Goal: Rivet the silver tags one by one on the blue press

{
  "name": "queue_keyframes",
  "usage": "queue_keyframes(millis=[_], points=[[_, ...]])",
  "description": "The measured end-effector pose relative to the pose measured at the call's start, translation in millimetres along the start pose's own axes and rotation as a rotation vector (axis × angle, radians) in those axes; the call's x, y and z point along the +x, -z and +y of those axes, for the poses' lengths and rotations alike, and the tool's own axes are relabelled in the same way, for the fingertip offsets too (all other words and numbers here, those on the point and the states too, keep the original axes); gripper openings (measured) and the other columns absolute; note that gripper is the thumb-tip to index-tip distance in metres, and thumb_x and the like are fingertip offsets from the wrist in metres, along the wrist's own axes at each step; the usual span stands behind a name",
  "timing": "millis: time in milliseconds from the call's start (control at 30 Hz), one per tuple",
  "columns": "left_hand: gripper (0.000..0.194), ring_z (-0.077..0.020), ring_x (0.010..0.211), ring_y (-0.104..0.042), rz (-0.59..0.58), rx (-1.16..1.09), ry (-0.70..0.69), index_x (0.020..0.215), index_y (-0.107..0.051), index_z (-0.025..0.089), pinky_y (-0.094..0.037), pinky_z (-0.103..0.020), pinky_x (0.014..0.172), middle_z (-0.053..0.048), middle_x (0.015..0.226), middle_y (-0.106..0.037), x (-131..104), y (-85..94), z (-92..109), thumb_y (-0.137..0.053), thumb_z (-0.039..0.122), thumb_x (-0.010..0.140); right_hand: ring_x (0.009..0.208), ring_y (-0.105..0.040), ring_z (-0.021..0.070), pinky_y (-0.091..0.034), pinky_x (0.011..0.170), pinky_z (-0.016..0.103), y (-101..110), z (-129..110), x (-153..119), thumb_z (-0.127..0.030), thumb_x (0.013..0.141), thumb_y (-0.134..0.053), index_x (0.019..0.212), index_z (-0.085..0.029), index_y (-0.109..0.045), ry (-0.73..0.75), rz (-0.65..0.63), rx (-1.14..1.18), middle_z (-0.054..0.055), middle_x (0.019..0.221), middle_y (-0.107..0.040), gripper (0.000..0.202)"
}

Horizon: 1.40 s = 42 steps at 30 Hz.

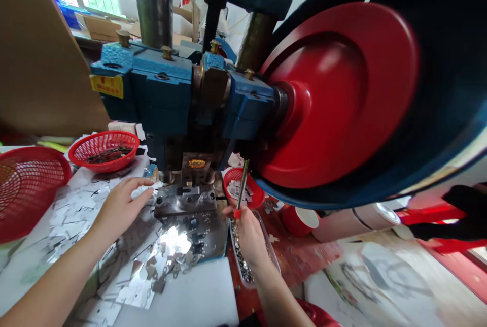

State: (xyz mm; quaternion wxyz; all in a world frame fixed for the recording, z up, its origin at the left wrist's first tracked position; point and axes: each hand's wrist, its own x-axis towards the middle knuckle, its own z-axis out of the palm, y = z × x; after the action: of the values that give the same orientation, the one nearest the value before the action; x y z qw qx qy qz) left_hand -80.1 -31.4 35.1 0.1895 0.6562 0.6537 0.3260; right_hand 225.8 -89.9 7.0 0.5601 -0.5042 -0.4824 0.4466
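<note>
My left hand (127,202) reaches in from the left, thumb and forefinger pinching a thin flat metal piece (146,190) beside the steel die (185,200) of a blue press (160,88). To the right of the die, my right hand (249,235) is closed around the low end of a metal lever (243,185) with a red tip. Loose bright metal pieces (163,263) lie on the press bed (216,230) in front of the die. Many more flat metal blanks (79,207) are spread under and beside my left forearm.
A red flywheel (335,103) fills the upper right. Red baskets stand at left, one large (30,190) and one smaller (104,149) holding metal pieces. A small red basket (258,195) and a clear tray (247,281) of small parts sit by my right hand, near a red cup (300,221).
</note>
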Motion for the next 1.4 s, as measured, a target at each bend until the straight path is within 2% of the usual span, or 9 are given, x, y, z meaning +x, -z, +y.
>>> queue_keyframes(millis=[167,300,367,600,733,900,1100,1233,1400], points=[[0.031,-0.0218,0.106,-0.053,0.016,-0.055,0.062,0.098,-0.062,0.025,-0.043,-0.03,0.078,-0.002,0.112,-0.06,-7.0,7.1,5.3,-0.049,0.048,0.081,0.089,-0.063,0.0221,-0.047,0.086,0.035,-8.0,-0.8,4.6,-0.066,0.082,-0.045,0.103,-0.017,-0.066,0.032,0.058,-0.065,0.008,0.09,-0.07,0.057],[0.032,-0.0199,0.103,-0.054,0.055,-0.098,0.073,0.1,-0.061,0.024,-0.042,-0.028,0.078,-0.002,0.112,-0.06,-12.1,21.2,20.0,-0.05,0.048,0.081,0.081,-0.065,0.0221,-0.051,0.073,0.034,-13.5,15.9,9.8,-0.071,0.086,-0.024,0.117,-0.016,-0.058,-0.057,0.024,0.078,0.009,0.086,-0.069,0.072],[0.036,-0.0199,0.101,-0.055,0.066,-0.088,0.067,0.1,-0.061,0.024,-0.043,-0.027,0.075,-0.002,0.113,-0.06,-17.4,35.0,20.0,-0.05,0.052,0.08,0.08,-0.065,0.022,-0.051,0.069,0.033,-18.4,22.2,17.8,-0.068,0.087,-0.026,0.119,-0.016,-0.057,-0.076,0.012,0.043,0.009,0.085,-0.069,0.068],[0.056,-0.0243,0.09,-0.061,-0.095,0.122,0.255,0.097,-0.063,0.027,-0.049,-0.035,0.076,-0.001,0.1,-0.069,-63.1,96.1,-18.2,-0.046,0.071,0.067,0.086,-0.062,0.022,-0.046,0.077,0.032,-60.5,13.2,69.2,-0.043,0.08,-0.057,0.105,-0.019,-0.065,0.129,-0.147,-0.674,0.007,0.092,-0.068,0.035],[0.048,-0.0251,0.092,-0.064,-0.27,0.213,0.276,0.092,-0.066,0.032,-0.052,-0.037,0.08,0.002,0.103,-0.07,-111.2,113.3,-47.7,-0.047,0.069,0.068,0.073,-0.06,0.0187,-0.043,0.067,0.029,-70.3,12.0,80.4,-0.038,0.08,-0.056,0.087,-0.019,-0.067,0.062,-0.152,-0.713,0.004,0.078,-0.067,0.023],[0.042,-0.0261,0.09,-0.066,-0.345,0.269,0.216,0.093,-0.069,0.032,-0.052,-0.039,0.083,-0.001,0.1,-0.072,-158.2,105.7,-73.3,-0.051,0.064,0.071,0.057,-0.054,0.0139,-0.04,0.054,0.025,-41.2,9.4,72.2,-0.043,0.07,-0.064,0.073,-0.017,-0.063,-0.014,0.084,-0.276,-0.001,0.061,-0.059,0.027],[0.048,-0.0282,0.098,-0.063,-0.237,0.399,0.151,0.106,-0.064,0.027,-0.047,-0.039,0.088,-0.008,0.108,-0.066,-170.8,88.2,-83.7,-0.053,0.061,0.075,0.071,-0.063,0.015,-0.05,0.061,0.027,3.6,3.5,44.4,-0.043,0.07,-0.065,0.11,-0.022,-0.057,-0.101,0.318,0.132,0.001,0.088,-0.067,0.045],[0.054,-0.0296,0.097,-0.062,-0.204,0.413,0.165,0.104,-0.062,0.022,-0.047,-0.04,0.087,-0.011,0.106,-0.066,-170.8,80.7,-86.7,-0.056,0.064,0.07,0.084,-0.063,0.0174,-0.05,0.074,0.031,7.3,19.6,25.1,-0.04,0.07,-0.067,0.109,-0.021,-0.058,-0.094,0.256,-0.02,0.003,0.096,-0.067,0.044],[0.054,-0.0275,0.087,-0.065,-0.199,0.297,0.295,0.098,-0.057,0.021,-0.05,-0.037,0.077,-0.01,0.095,-0.068,-165.9,68.6,-79.7,-0.058,0.064,0.065,0.094,-0.062,0.0225,-0.046,0.088,0.04,-8.7,27.4,6.7,-0.039,0.077,-0.058,0.107,-0.018,-0.06,-0.091,0.057,-0.21,0.007,0.099,-0.069,0.037]])
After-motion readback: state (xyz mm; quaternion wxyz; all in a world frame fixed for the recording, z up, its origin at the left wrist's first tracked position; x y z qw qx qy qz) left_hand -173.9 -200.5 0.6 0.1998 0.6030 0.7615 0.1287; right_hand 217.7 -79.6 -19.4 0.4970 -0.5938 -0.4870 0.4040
